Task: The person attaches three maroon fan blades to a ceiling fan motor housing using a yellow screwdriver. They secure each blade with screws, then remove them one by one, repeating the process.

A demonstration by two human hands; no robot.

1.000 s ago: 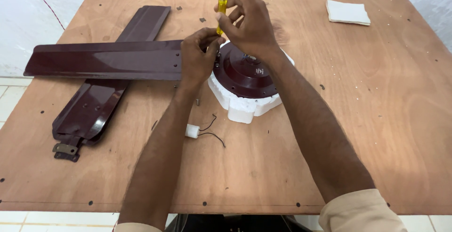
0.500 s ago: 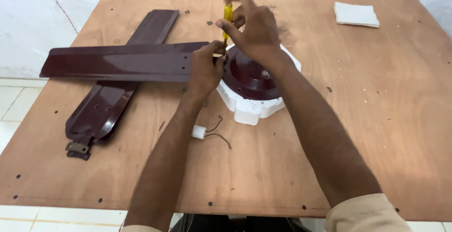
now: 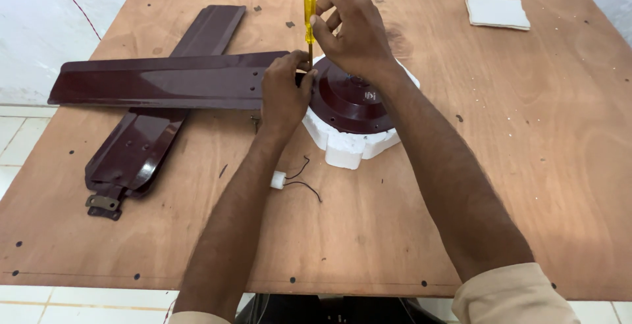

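Head view: right hand [image 3: 352,31] gripping screwdriver [image 3: 309,18]

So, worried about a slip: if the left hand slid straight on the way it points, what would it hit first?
Probably the right hand gripping the yellow-handled screwdriver, just beyond the left hand; depth is uncertain.

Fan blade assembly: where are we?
Done: one blade laid up to the motor hub. In hand: right hand holds the yellow screwdriver upright at that joint; left hand steadies the blade end. Left: second blade lies loose underneath, unattached.
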